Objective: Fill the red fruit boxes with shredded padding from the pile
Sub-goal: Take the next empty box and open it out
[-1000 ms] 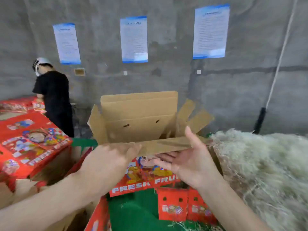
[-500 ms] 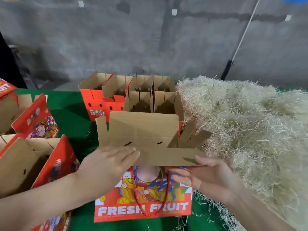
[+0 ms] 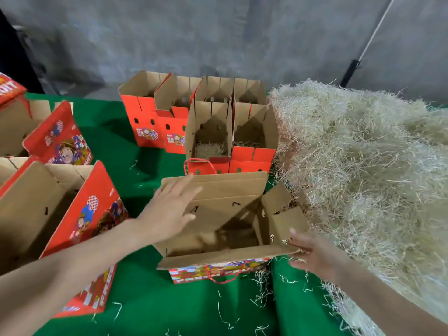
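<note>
The left hand [image 3: 169, 212] is open, fingers spread over the far left edge of the box [image 3: 218, 190]. The right hand [image 3: 315, 255] sits at its near right corner, thumb above the flap; I cannot tell whether it pinches or only touches. The box stands open-topped between them on the green desk [image 3: 169, 306]. Just right of the right hand lies the pile [image 3: 363, 166]. It looks light, springy and tangly, so it is probably best scooped in loose handfuls. The thin flaps would likely bend.

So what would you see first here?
The big pale pile of shredded padding heaped on the right grabs the eye first. Next comes the open red fruit box in the middle of the green table, with the left hand and right hand at its flaps.
</note>
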### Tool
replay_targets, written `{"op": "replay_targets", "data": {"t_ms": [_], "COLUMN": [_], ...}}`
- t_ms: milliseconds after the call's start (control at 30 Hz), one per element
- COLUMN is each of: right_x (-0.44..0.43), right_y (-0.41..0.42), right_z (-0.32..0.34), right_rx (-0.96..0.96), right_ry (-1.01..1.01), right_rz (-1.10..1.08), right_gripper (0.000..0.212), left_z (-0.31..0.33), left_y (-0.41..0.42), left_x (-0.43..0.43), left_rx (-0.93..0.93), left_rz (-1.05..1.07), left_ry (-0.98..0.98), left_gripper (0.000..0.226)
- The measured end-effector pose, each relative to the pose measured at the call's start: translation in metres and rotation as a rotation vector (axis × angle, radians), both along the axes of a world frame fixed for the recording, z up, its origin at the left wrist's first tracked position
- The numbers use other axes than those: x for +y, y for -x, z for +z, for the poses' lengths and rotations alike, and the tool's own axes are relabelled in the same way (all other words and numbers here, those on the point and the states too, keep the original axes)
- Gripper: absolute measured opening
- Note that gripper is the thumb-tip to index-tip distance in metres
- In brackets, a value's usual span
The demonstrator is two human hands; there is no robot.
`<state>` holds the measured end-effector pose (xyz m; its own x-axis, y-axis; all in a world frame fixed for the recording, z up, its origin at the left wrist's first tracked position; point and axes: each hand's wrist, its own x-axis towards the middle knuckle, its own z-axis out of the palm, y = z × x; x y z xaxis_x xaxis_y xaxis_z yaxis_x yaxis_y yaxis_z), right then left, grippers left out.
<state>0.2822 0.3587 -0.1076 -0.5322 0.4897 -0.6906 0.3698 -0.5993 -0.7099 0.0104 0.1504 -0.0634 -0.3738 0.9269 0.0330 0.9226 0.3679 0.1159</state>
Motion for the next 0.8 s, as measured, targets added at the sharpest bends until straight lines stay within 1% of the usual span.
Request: {"op": "replay_targets", "data": {"t_ms": [67, 100, 133, 167, 200, 267, 300, 367, 433, 467, 500, 533, 600, 667, 700, 733, 800], "right_x": [0.006, 0.008, 0.008, 0.007, 0.003, -0.006, -0.009, -0.013, -0.015, -0.018, -0.02, -0.023, -0.026, -0.027, -0.028, -0.027, -0.023], "right_y": [0.017, 0.025, 0.032, 0.035, 0.035, 0.025, 0.017, 0.001, -0.01, -0.013, -0.015, -0.015, -0.015, -0.016, -0.017, -0.02, -0.023], "right_z": [0.008, 0.01, 0.01, 0.009, 0.009, 0.006, 0.005, 0.004, 0.008, 0.01, 0.013, 0.016, 0.022, 0.027, 0.029, 0.03, 0.028], "right_rx": [-0.041, -0.078, -0.112, -0.138, -0.147, -0.14, -0.128, -0.125, -0.149, -0.169, -0.19, -0.204, -0.207, -0.203, -0.197, -0.19, -0.183], "right_ry": [-0.17, -0.244, -0.297, -0.319, -0.318, -0.277, -0.259, -0.276, -0.324, -0.349, -0.37, -0.391, -0.447, -0.483, -0.489, -0.495, -0.527], "right_rz": [-0.064, -0.088, -0.114, -0.121, -0.1, -0.006, 0.036, 0.105, 0.204, 0.265, 0.316, 0.348, 0.395, 0.455, 0.479, 0.497, 0.535], "right_gripper": [0.043, 0.032, 0.024, 0.022, 0.019, 0.024, 0.028, 0.039, 0.043, 0.044, 0.044, 0.042, 0.033, 0.025, 0.022, 0.022, 0.022], "left_z": [-0.001, -0.002, -0.004, -0.005, -0.005, -0.006, -0.005, -0.001, 0.001, 0.001, -0.002, -0.005, -0.01, -0.014, -0.015, -0.014, -0.007], "left_y": [0.017, 0.025, 0.033, 0.039, 0.044, 0.052, 0.056, 0.06, 0.059, 0.054, 0.048, 0.04, 0.02, 0.006, -0.001, -0.007, -0.013], "left_x": [0.023, 0.034, 0.044, 0.051, 0.056, 0.059, 0.058, 0.056, 0.054, 0.054, 0.054, 0.057, 0.065, 0.075, 0.08, 0.086, 0.101], "left_rx": [0.029, 0.017, 0.004, -0.008, -0.011, -0.058, -0.091, -0.132, -0.138, -0.121, -0.104, -0.083, -0.048, -0.027, -0.046, -0.105, -0.282], "left_rz": [0.092, 0.142, 0.184, 0.207, 0.205, 0.135, 0.082, -0.012, -0.064, -0.074, -0.087, -0.089, -0.095, -0.072, -0.074, -0.082, -0.089], "left_ry": [0.029, 0.038, 0.052, 0.075, 0.09, 0.083, 0.084, 0.13, 0.208, 0.253, 0.257, 0.232, 0.148, 0.132, 0.14, 0.152, 0.196], "left_gripper": [0.075, 0.075, 0.072, 0.065, 0.051, 0.022, 0.017, 0.018, 0.006, 0.019, 0.03, 0.033, 0.026, 0.024, 0.025, 0.028, 0.038]}}
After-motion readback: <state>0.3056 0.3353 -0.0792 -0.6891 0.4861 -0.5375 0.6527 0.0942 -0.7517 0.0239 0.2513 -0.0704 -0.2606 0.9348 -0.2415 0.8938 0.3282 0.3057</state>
